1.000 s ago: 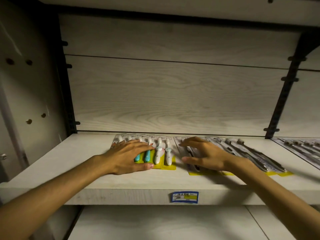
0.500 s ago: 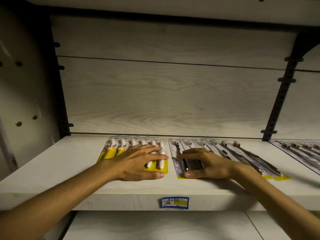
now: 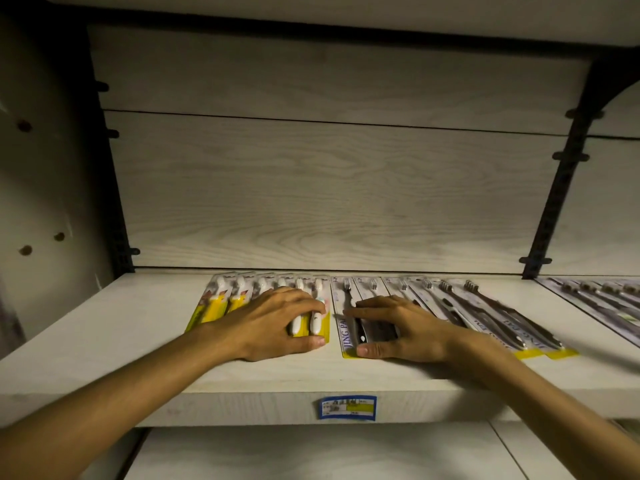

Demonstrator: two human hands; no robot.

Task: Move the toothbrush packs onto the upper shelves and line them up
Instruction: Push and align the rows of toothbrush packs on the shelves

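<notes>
The pale wooden shelf point(image 3: 104, 341) carries two rows of toothbrush packs. The grey packs point(image 3: 485, 306) lie to the right, the yellow packs point(image 3: 221, 303) just beside them. The left hand point(image 3: 277, 323) rests spread on the yellow ones; the right hand point(image 3: 398, 327) presses flat, fingers spread, on the grey. A blue price label point(image 3: 347, 407) sticks to the shelf's front edge.

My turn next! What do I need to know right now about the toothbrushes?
Left hand: lies flat on the yellow packs, fingers spread, gripping nothing.
Right hand: lies flat on the dark-brush packs, thumb at their front edge.
Both sets lie on the shelf, overlapping in rows, side by side with a narrow gap.
More packs sit far right.
Done: packs are up on the shelf.
Left: probably squaring the front edges; the dark row fans out to the right.
</notes>
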